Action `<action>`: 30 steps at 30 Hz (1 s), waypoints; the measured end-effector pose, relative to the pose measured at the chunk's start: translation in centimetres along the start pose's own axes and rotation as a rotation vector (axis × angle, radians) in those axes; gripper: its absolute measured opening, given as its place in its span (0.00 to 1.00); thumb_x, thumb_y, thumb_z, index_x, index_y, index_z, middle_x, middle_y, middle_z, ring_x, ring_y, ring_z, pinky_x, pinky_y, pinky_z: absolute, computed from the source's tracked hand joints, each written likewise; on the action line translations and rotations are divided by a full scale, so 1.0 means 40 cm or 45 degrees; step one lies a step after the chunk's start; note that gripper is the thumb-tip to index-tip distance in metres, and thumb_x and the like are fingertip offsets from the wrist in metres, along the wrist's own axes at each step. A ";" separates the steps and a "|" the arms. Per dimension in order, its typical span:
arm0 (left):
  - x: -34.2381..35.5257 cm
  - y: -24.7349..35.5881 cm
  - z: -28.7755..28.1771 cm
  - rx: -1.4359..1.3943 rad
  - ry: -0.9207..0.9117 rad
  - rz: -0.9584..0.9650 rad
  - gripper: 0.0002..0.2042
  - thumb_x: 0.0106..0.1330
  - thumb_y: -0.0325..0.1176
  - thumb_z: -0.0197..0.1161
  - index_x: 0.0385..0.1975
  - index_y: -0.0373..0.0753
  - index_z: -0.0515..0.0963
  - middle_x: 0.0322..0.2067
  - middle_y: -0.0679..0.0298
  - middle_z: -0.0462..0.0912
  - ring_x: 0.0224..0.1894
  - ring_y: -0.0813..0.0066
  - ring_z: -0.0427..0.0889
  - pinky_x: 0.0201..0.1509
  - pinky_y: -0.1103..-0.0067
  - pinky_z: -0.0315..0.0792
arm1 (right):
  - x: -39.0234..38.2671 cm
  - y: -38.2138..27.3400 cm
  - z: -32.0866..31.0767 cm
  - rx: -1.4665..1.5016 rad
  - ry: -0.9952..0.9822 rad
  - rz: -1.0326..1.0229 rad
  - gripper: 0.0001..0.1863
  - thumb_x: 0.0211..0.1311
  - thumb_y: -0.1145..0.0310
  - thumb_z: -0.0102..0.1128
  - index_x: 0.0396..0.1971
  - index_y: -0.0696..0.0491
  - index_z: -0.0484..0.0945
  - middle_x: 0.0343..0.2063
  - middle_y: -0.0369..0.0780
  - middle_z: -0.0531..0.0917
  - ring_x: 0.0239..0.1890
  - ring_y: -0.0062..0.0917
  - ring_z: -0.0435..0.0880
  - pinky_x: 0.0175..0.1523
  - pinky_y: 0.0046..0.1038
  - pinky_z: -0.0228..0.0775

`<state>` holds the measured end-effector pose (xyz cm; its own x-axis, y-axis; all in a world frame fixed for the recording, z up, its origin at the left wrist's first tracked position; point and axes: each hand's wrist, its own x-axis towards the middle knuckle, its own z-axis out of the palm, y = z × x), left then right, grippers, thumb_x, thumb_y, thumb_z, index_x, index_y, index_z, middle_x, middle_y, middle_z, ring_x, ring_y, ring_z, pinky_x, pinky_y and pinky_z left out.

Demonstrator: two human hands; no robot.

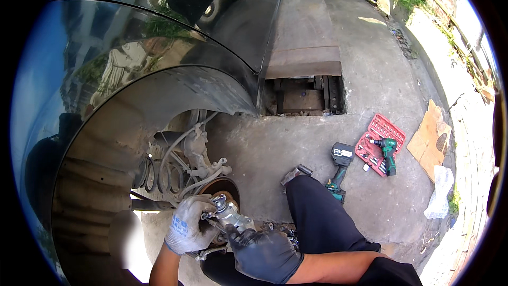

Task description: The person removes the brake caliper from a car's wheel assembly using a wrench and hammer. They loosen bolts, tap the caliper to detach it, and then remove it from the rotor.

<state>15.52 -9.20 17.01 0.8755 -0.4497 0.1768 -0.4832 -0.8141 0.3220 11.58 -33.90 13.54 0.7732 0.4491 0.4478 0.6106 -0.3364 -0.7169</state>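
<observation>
I look down into the open wheel arch of a dark car. A rusty brake disc (pixel 225 187) sits on the hub, with a silver brake caliper (pixel 228 213) in front of it. My left hand (pixel 189 225), in a grey glove, grips the caliper from the left. In a black glove, my right hand (pixel 263 254) holds the caliper's lower right side. A coil spring (pixel 153 176) and a thin brake hose (pixel 182 145) show behind the disc.
On the concrete to the right lie a green cordless impact wrench (pixel 338 169), a red socket set case (pixel 378 143) with a green drill on it, a hammer (pixel 295 173), cardboard (pixel 429 140) and a white plastic bag (pixel 440 193). A floor pit (pixel 302 95) opens beyond the car sill.
</observation>
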 end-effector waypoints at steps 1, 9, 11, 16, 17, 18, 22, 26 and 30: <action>-0.002 -0.001 -0.012 -0.017 -0.028 0.023 0.25 0.46 0.28 0.84 0.45 0.39 0.80 0.43 0.49 0.88 0.55 0.47 0.89 0.60 0.57 0.82 | 0.000 0.002 0.003 -0.077 -0.022 0.000 0.16 0.55 0.67 0.64 0.44 0.56 0.87 0.26 0.46 0.86 0.24 0.40 0.85 0.30 0.45 0.77; 0.002 -0.028 -0.069 0.157 -0.126 0.173 0.25 0.52 0.33 0.74 0.53 0.37 0.88 0.56 0.49 0.87 0.61 0.46 0.84 0.69 0.55 0.72 | 0.005 0.007 0.017 -0.245 -0.079 -0.017 0.26 0.55 0.65 0.65 0.54 0.59 0.88 0.22 0.40 0.82 0.19 0.32 0.82 0.25 0.38 0.73; -0.025 -0.037 -0.059 0.366 -0.032 -0.012 0.32 0.52 0.37 0.73 0.61 0.36 0.83 0.57 0.49 0.84 0.59 0.46 0.82 0.69 0.53 0.68 | 0.002 -0.008 0.008 -0.154 -0.119 0.086 0.16 0.57 0.67 0.63 0.44 0.56 0.87 0.24 0.45 0.85 0.22 0.40 0.85 0.28 0.44 0.76; -0.032 -0.093 -0.043 0.294 -0.087 -0.157 0.38 0.53 0.42 0.77 0.67 0.37 0.76 0.57 0.47 0.83 0.56 0.44 0.83 0.65 0.53 0.70 | 0.012 -0.030 -0.012 -0.120 -0.073 0.132 0.12 0.60 0.67 0.62 0.41 0.55 0.86 0.25 0.47 0.87 0.23 0.43 0.87 0.30 0.47 0.77; -0.031 -0.102 -0.044 0.287 -0.127 -0.174 0.39 0.54 0.44 0.79 0.67 0.38 0.76 0.58 0.48 0.82 0.56 0.44 0.83 0.65 0.53 0.71 | 0.011 -0.030 -0.011 -0.107 -0.088 0.144 0.13 0.60 0.67 0.62 0.42 0.55 0.86 0.26 0.48 0.87 0.24 0.44 0.87 0.30 0.47 0.77; -0.030 -0.100 -0.045 0.310 -0.121 -0.161 0.38 0.54 0.44 0.79 0.67 0.38 0.76 0.57 0.47 0.84 0.55 0.43 0.84 0.63 0.53 0.73 | 0.014 -0.029 -0.012 -0.097 -0.096 0.153 0.14 0.60 0.67 0.62 0.43 0.56 0.86 0.27 0.48 0.88 0.25 0.44 0.88 0.31 0.47 0.78; -0.011 -0.087 -0.047 0.240 -0.135 -0.101 0.39 0.51 0.37 0.76 0.68 0.36 0.75 0.59 0.44 0.86 0.57 0.41 0.87 0.58 0.56 0.77 | 0.012 -0.013 0.009 -0.028 0.008 0.073 0.16 0.61 0.68 0.62 0.47 0.57 0.85 0.34 0.51 0.89 0.31 0.45 0.89 0.35 0.46 0.79; 0.020 -0.084 -0.059 0.170 -0.278 -0.155 0.42 0.51 0.39 0.78 0.70 0.35 0.74 0.60 0.43 0.86 0.55 0.40 0.89 0.55 0.57 0.78 | 0.010 -0.014 0.010 -0.001 0.005 0.092 0.18 0.60 0.69 0.62 0.49 0.58 0.85 0.36 0.51 0.89 0.33 0.46 0.89 0.37 0.46 0.80; 0.013 -0.108 -0.063 0.200 -0.334 -0.110 0.44 0.53 0.46 0.80 0.72 0.36 0.72 0.60 0.44 0.86 0.56 0.42 0.89 0.58 0.57 0.78 | 0.014 -0.021 0.003 0.006 -0.032 0.138 0.19 0.59 0.69 0.62 0.50 0.58 0.85 0.36 0.50 0.89 0.33 0.46 0.89 0.37 0.46 0.80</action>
<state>18.07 -4.98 18.06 0.8932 -0.4390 -0.0972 -0.4190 -0.8911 0.1744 11.48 -33.27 14.33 0.8302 0.4309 0.3538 0.5226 -0.3804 -0.7630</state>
